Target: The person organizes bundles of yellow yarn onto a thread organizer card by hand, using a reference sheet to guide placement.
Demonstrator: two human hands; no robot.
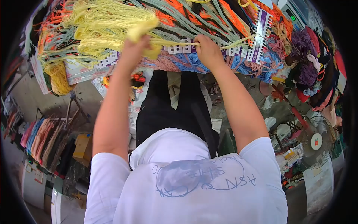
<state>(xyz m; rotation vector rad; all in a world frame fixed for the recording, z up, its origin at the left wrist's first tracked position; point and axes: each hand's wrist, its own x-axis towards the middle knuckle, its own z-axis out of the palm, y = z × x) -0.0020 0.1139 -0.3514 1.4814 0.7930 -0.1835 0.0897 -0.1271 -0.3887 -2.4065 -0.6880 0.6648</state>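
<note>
A large spread of pale yellow yarn (pixel 100 26) lies over the left part of the table. My left hand (pixel 136 48), blurred, is closed on a bunch of this yarn, with a loop of it above the fingers. A thin yellow strand (pixel 175 43) stretches from there to my right hand (pixel 205 50), whose fingers are pinched on it. Beyond that hand the strand runs right to a white and purple card with holes (pixel 260 35). Under the strand lie more such cards (pixel 178 49) and grey-green yarn (pixel 186 22).
Pink and blue yarn (pixel 186 61) lines the table's near edge. A scale with a green display (pixel 292 16) stands at the back right, near bundles of purple yarn (pixel 307 72). A fan (pixel 316 142) is at lower right; hanging yarns (pixel 43 140) and a cardboard box (pixel 82 149) are at lower left.
</note>
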